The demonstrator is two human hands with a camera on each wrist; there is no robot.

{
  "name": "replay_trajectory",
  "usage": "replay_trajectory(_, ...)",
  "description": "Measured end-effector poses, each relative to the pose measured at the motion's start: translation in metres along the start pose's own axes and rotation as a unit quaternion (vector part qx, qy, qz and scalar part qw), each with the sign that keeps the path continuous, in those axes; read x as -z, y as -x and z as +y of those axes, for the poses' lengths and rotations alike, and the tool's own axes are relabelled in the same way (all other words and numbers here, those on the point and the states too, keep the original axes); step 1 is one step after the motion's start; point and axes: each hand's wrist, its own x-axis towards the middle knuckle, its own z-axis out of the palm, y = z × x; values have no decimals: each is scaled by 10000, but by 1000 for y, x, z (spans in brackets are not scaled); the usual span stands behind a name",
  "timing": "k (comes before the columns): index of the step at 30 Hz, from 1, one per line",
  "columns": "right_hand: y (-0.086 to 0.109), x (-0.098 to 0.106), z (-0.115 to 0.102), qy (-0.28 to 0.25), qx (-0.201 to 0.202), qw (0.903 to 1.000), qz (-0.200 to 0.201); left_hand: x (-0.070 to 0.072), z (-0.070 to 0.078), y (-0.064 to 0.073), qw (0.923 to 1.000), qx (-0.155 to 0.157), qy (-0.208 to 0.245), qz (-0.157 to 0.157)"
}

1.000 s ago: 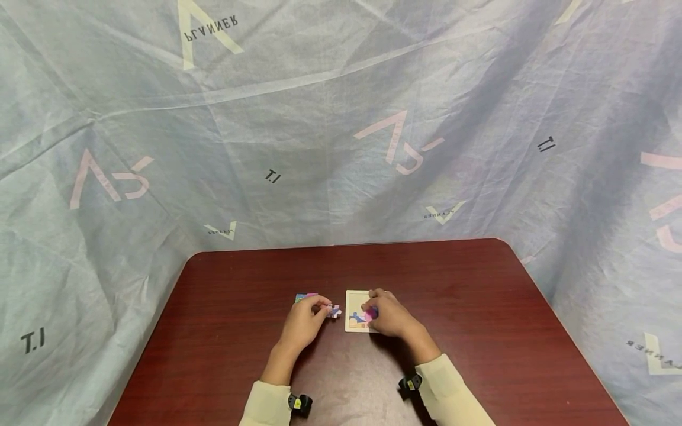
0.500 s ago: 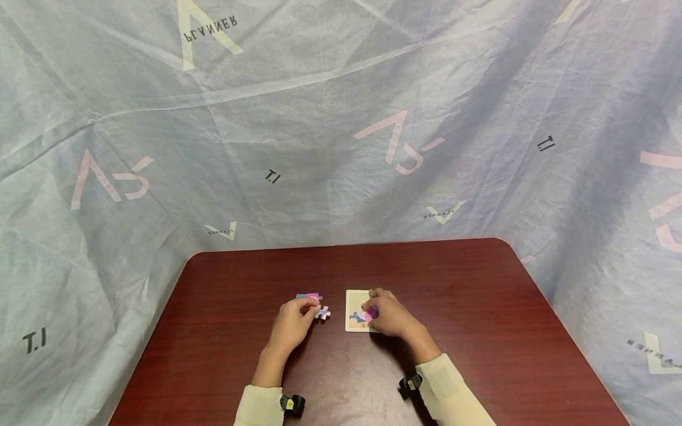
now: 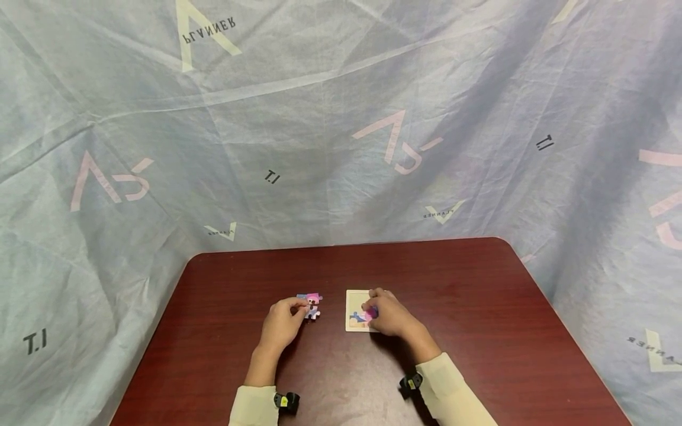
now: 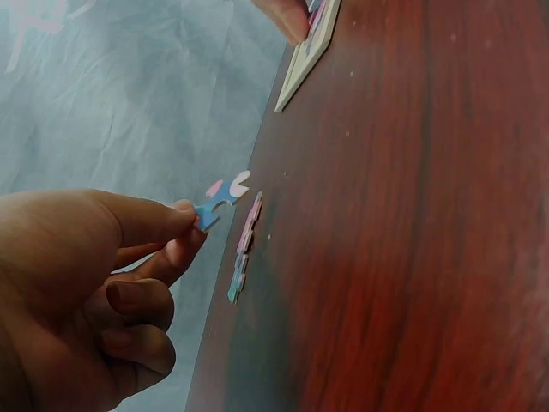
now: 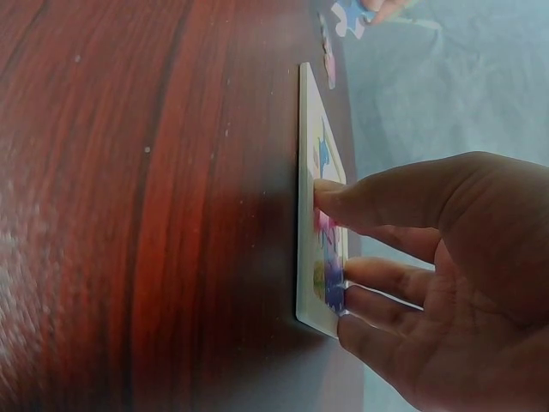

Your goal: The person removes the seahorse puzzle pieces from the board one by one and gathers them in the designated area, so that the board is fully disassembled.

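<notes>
In my left hand (image 3: 281, 324), thumb and forefinger pinch a blue, pink and white jigsaw piece (image 4: 225, 192), and the other fingers curl loosely below. The piece is raised close over other jigsaw pieces (image 4: 247, 239) on the table, which show pink and blue in the head view. My right hand (image 3: 393, 315) rests on a pale square puzzle tray (image 3: 354, 300). Its thumb (image 5: 330, 199) presses on the pink and blue pieces fitted in the tray, while the other fingers extend to the far rim. The hand hides the tray's right part in the head view.
The dark red wooden table (image 3: 458, 278) has rounded far corners. A grey printed cloth (image 3: 319, 130) hangs behind and at both sides. Each wrist carries a small black camera, such as the left one (image 3: 288, 403), by a cream sleeve (image 3: 254, 407).
My left hand has moved left, away from the tray, with the jigsaw piece pinched in it, and the piece has turned. My right hand has stayed on the tray.
</notes>
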Motion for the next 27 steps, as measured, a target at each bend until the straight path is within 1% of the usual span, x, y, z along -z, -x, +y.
replay_trajectory(5, 1, 0, -1, 31, -22, 10000, -9, 3, -5, -1, 9999, 168, -13, 32)
replay_trajectory(10, 2, 2, -4, 40, 13, 10000, -13, 7, -7, 0, 9994, 332, 39, 38)
replay_trajectory(14, 4, 3, -5, 9, 19, 10000, -61, 8, -9, 0, 9992, 389, -73, 80)
replay_trajectory(19, 4, 3, -5, -27, 6, 10000, -93, 8, -14, -3, 9984, 448, -280, 212)
replay_trajectory(27, 4, 5, -6, 46, 48, 9999, -97, 7, -18, -9, 9969, 555, -499, 231)
